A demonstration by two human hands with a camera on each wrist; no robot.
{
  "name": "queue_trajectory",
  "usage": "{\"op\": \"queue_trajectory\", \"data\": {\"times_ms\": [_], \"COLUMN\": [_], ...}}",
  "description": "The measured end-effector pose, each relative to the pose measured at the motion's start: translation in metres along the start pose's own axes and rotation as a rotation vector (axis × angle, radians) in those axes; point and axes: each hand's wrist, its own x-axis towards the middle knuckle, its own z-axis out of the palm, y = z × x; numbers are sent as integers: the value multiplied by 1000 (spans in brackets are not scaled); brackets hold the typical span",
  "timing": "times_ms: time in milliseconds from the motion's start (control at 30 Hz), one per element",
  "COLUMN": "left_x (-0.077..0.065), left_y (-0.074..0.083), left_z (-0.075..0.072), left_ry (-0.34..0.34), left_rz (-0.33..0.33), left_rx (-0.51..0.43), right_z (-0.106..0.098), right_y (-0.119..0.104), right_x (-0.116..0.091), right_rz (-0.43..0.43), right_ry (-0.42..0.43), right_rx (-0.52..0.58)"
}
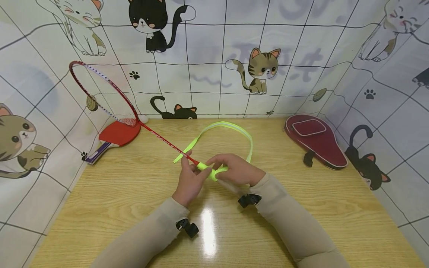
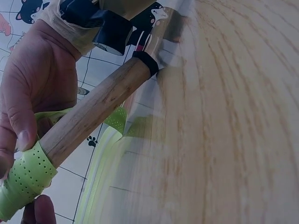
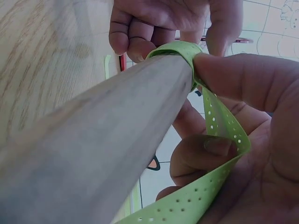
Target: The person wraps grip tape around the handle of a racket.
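A red badminton racket (image 1: 162, 138) lies aslant between both hands, its head toward the far left. My left hand (image 1: 191, 181) holds it near the top of the handle, thumb on the wrapped part. Perforated neon-green grip tape (image 2: 30, 175) goes round the upper handle. Below it the wooden handle (image 2: 96, 109) is bare, with a dark band at the butt end. My right hand (image 1: 238, 169) pinches the tape beside the wrapping. In the right wrist view, the tape (image 3: 219, 179) loops over its curled fingers. The loose length (image 1: 222, 123) arcs across the table beyond the hands.
On the wooden table (image 1: 134, 208), a red table tennis paddle (image 1: 124, 133) lies at back left, partly under the racket head. A small white object (image 1: 143, 118) sits beside it. A dark red paddle case (image 1: 313, 139) lies at back right. Cat-patterned sheeting (image 1: 207, 78) surrounds the table.
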Motion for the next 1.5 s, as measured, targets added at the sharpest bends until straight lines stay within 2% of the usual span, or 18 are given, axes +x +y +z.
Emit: {"op": "queue_trajectory", "data": {"times_ms": [200,533,800,1100,1233,1500], "left_x": [1,3,2,1,1,2], "left_y": [-2,-3,1,3,2,-2], "left_z": [-1,0,-1,-1,0,-2], "left_ry": [4,-5,-8,-11,-5,-22], "left_rz": [-5,5,-13,-22,-18,-7], "left_rx": [41,10,-29,-36,-16,18], "right_z": [0,-1,0,-1,-1,1], "right_y": [-1,1,3,2,1,-1], "right_x": [1,-1,0,-1,0,0], "right_rz": [5,-9,-2,-5,-19,10], "right_ry": [-4,-16,-17,-61,-48,-8], "right_rx": [-8,4,26,68,59,23]}}
